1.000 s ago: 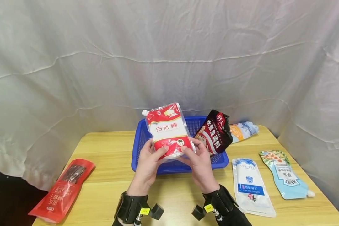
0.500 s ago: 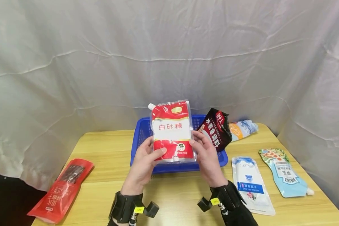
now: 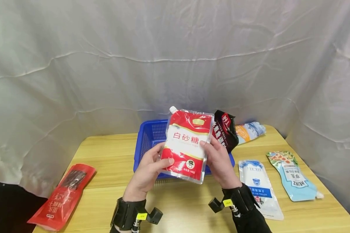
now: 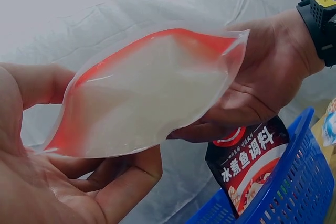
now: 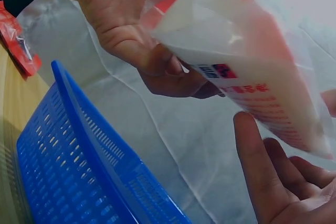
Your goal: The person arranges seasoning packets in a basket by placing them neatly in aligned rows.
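Note:
A red and white spouted sugar pouch (image 3: 186,145) is held up in front of the blue basket (image 3: 147,142), tilted with its top to the right. My left hand (image 3: 158,161) grips its lower left edge, thumb on the front. My right hand (image 3: 215,155) holds its right edge, thumb on the print. The left wrist view shows the pouch's clear back (image 4: 152,93) lying across my left hand's fingers (image 4: 121,182), with my right hand (image 4: 262,77) behind. In the right wrist view the pouch (image 5: 247,61) sits between my left hand (image 5: 131,30) and my right hand's fingers (image 5: 262,171).
A dark seasoning pouch (image 3: 225,129) stands in the basket's right end. An orange and blue pouch (image 3: 249,131) lies behind it. A white and blue pouch (image 3: 259,187) and a Heinz pouch (image 3: 293,176) lie at right. A red packet (image 3: 62,195) hangs over the table's left edge.
Both hands have turned the pouch clockwise, from leaning left to leaning right, and carried it a little rightward and lower. Both grips have stayed on it.

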`<state>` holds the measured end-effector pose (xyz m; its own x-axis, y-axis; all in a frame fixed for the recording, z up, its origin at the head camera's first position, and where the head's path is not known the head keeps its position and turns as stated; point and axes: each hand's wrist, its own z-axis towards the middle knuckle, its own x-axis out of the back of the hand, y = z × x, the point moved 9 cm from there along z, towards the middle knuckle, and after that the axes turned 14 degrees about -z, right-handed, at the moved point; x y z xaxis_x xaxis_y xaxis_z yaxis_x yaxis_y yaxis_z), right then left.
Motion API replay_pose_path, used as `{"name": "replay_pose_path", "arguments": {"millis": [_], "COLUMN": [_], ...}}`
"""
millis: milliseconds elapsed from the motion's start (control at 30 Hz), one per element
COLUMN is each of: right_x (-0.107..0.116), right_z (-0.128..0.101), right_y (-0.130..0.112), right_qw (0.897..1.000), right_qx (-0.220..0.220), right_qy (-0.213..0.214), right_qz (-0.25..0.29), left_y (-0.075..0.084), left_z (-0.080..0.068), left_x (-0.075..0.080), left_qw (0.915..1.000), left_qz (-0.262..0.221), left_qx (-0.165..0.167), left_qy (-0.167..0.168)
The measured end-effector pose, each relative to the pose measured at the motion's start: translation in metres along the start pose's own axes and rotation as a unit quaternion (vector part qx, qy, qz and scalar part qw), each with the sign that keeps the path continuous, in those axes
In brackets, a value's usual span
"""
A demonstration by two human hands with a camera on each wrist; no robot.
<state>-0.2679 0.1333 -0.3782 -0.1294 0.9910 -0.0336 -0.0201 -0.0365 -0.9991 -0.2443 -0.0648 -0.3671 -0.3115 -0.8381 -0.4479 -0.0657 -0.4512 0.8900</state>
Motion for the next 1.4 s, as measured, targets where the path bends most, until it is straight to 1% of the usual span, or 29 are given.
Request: {"name": "replay_pose_path", "arguments": {"millis": [100,200,500,600,700,833,967,1133,1300,1400], "right_x": [0.000,0.000,0.003,0.003,0.004,0.005,0.006,0.005,0.004,0.003], "right_z": [0.000,-0.001,-0.001,-0.001,0.000,-0.001,-0.002,-0.002,-0.001,-0.002], "right_y": [0.002,0.002,0.001,0.001,0.001,0.002,0.000,-0.003,-0.003,-0.001], "right_qw": [1.000,1.000,1.000,1.000,0.999,0.999,0.997,0.994,0.989,0.986], "right_qx": [-0.017,-0.026,-0.023,-0.013,-0.006,-0.007,0.001,0.021,0.040,0.043], "right_qy": [-0.005,-0.010,-0.003,-0.001,0.004,0.022,0.039,0.056,0.069,0.074], "right_qz": [-0.009,-0.014,-0.001,0.013,0.032,0.048,0.060,0.089,0.123,0.143], "left_y": [0.000,0.000,-0.003,-0.003,-0.004,-0.005,-0.006,-0.009,-0.015,-0.017], "left_z": [-0.001,-0.001,0.000,0.000,0.001,0.003,0.004,0.007,0.010,0.011], "left_x": [-0.002,-0.004,-0.005,-0.002,0.001,0.003,0.004,0.003,-0.001,-0.003], "left_qw": [0.9999,0.9998,0.9997,0.9998,0.9997,0.9992,0.9985,0.9961,0.9937,0.9922], "left_qz": [0.007,0.011,0.008,0.000,-0.009,-0.016,-0.031,-0.069,-0.098,-0.111], "left_qx": [0.004,0.006,0.018,0.018,0.018,0.017,0.009,-0.002,-0.001,0.001], "left_qy": [-0.011,-0.014,-0.017,-0.007,0.012,0.033,0.045,0.054,0.054,0.057]}}
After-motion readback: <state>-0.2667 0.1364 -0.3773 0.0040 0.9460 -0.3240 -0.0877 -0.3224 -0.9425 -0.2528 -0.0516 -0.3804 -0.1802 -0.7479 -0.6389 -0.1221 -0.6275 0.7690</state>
